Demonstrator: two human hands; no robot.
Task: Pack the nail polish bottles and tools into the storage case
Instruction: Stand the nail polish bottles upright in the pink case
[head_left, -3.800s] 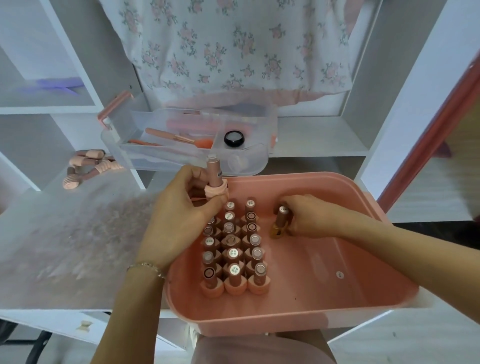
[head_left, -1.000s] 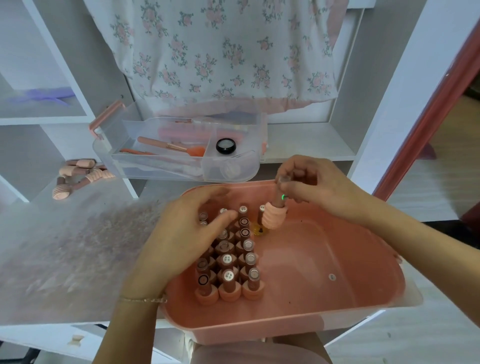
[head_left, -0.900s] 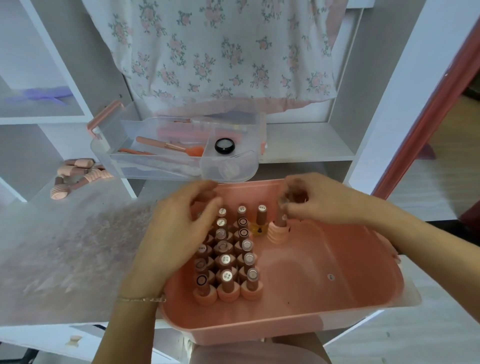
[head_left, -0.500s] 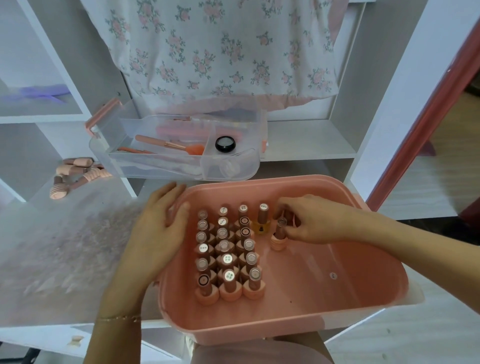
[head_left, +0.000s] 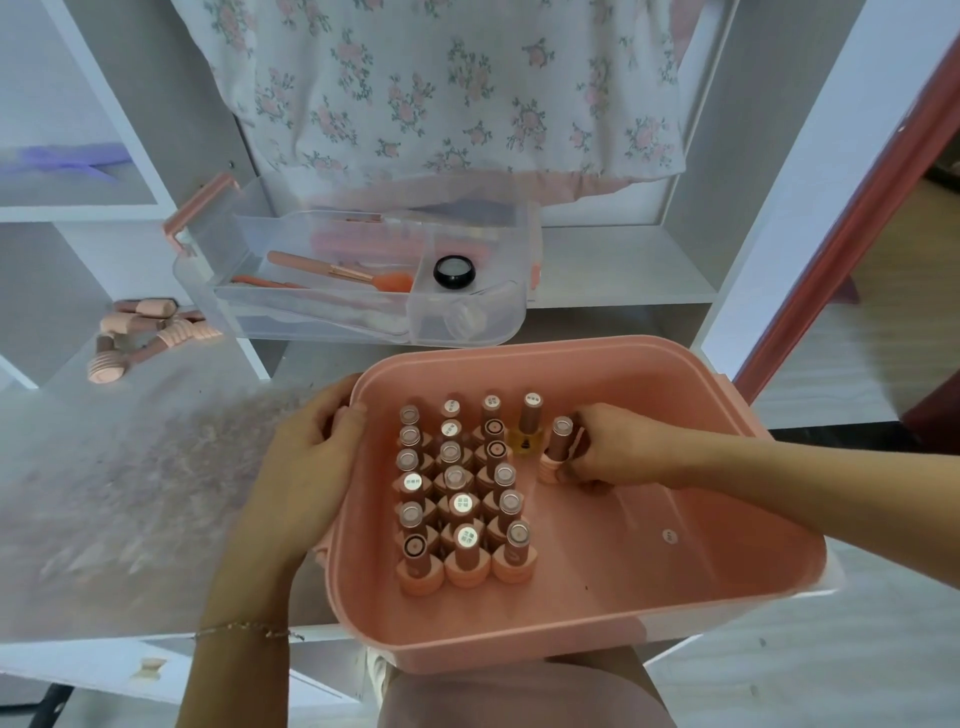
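Sitting half on the tabletop (head_left: 130, 493) and overhanging its near edge, the pink storage case (head_left: 649, 597) needs steadying, which is probably why the left hand (head_left: 306, 467) grips its left rim, fingers curled over the edge. Inside, the nail polish bottles (head_left: 457, 493) stand upright in tight rows against the left wall, seemingly to save space. The right hand (head_left: 608, 447) pinches one more bottle (head_left: 558, 447) just beside a yellow bottle (head_left: 527, 431), opening a new row. The clear tray (head_left: 363, 291) holding tools sits on the shelf behind, and a few loose bottles (head_left: 145, 332) lie unpacked.
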